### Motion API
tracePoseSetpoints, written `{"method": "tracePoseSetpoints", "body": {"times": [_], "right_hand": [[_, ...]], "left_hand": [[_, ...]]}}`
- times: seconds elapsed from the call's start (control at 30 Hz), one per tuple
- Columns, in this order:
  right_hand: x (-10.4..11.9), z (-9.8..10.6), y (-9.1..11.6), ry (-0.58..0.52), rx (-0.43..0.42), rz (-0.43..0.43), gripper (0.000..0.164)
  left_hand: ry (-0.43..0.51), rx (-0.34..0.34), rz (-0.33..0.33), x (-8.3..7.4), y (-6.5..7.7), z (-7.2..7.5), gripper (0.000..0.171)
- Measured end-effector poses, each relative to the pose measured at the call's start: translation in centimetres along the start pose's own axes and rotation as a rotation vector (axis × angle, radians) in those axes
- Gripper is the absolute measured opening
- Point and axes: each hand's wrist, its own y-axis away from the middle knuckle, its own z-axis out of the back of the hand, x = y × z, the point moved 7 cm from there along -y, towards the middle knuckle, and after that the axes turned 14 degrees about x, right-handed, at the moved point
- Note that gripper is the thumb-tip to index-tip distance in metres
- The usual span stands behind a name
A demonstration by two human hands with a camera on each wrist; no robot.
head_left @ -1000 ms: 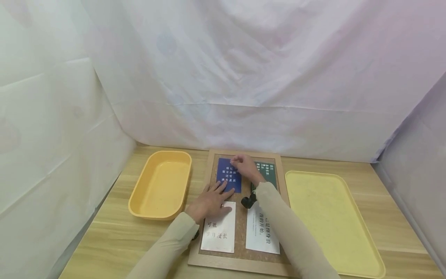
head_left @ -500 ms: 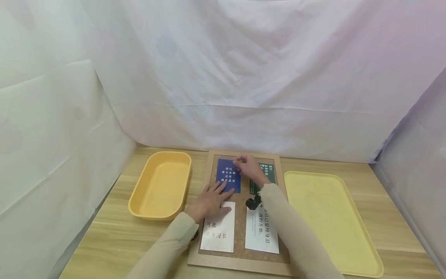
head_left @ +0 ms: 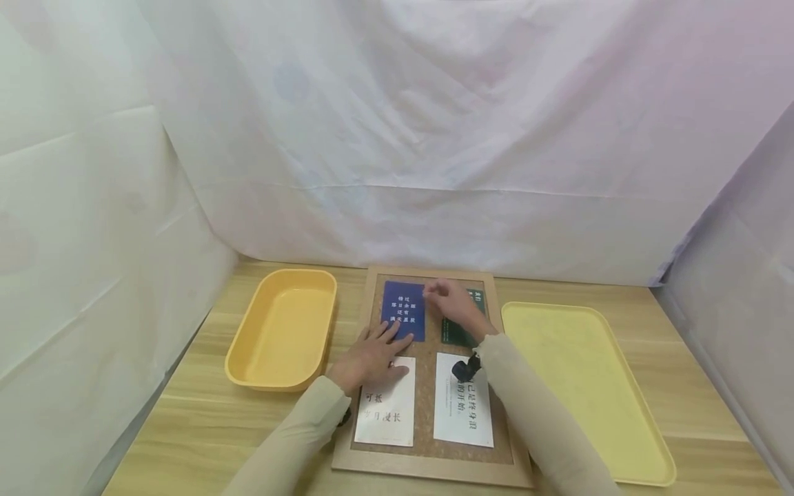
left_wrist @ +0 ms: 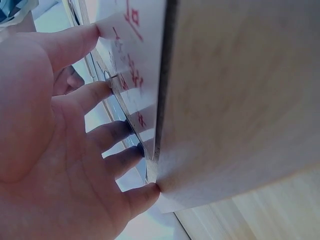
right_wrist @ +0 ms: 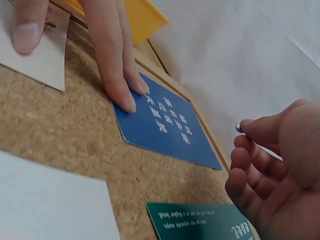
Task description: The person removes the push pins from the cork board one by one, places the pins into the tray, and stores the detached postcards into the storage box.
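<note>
A blue card [head_left: 403,306] with white writing lies on the upper left of a framed cork board [head_left: 428,399]. My left hand [head_left: 372,358] has its fingers spread, fingertips on the blue card's lower edge and thumb over a white card [head_left: 384,420] below. Above the board, just right of the blue card's upper right corner, is my right hand [head_left: 455,303]. In the right wrist view its thumb and finger pinch a small silver thumbtack [right_wrist: 239,128], apart from the board. Under that hand lies a green card [head_left: 455,334], partly hidden.
Another white card [head_left: 446,406] lies at the board's lower right, partly under the right wrist. A deep orange-yellow bin [head_left: 232,355] stands left of the board. To the right is a flat yellow tray [head_left: 577,386]. White cloth [head_left: 434,227] hangs behind and at both sides.
My right hand has shifted right, from over the blue card's upper right corner to just beside it. My left hand has stayed in place on the cards.
</note>
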Motion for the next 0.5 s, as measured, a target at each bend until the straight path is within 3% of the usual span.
{"method": "tracePoseSetpoints", "body": {"times": [0.23,0.5], "right_hand": [[-0.5,0.3,0.7,-0.039,0.01,0.04,0.021],[-1.1,0.8,1.5,-0.034,0.015,0.017,0.02]], "left_hand": [[-0.002,-0.005,-0.012,-0.1,0.1,0.1,0.063],[-0.003,-0.006,-0.014,-0.1,0.1,0.1,0.063]]}}
